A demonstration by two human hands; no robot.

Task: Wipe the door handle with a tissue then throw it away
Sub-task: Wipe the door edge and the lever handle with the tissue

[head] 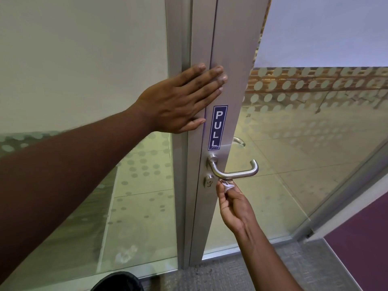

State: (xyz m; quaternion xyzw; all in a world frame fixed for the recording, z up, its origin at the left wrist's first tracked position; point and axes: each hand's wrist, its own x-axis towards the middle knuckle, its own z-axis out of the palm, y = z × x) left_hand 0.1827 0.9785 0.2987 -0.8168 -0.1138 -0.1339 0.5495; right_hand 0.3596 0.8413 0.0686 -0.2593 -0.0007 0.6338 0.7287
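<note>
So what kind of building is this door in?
Probably an office: a metal-framed glass door with a blue PULL sign, frosted dots on the glass wall, a steel lever handle and grey carpet.

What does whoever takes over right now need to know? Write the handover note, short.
Left hand: open, flat against the door frame above the PULL sticker, steadying the door.
Right hand: pinching a small crumpled tissue just under the handle, close to the lock below it.
Done: wiping appears to be under way along the underside of the handle; how much has been covered cannot be told.
Left: finish wiping the handle, then throw the tissue away. A dark round object sits at the bottom edge, possibly a bin; unclear.
</note>
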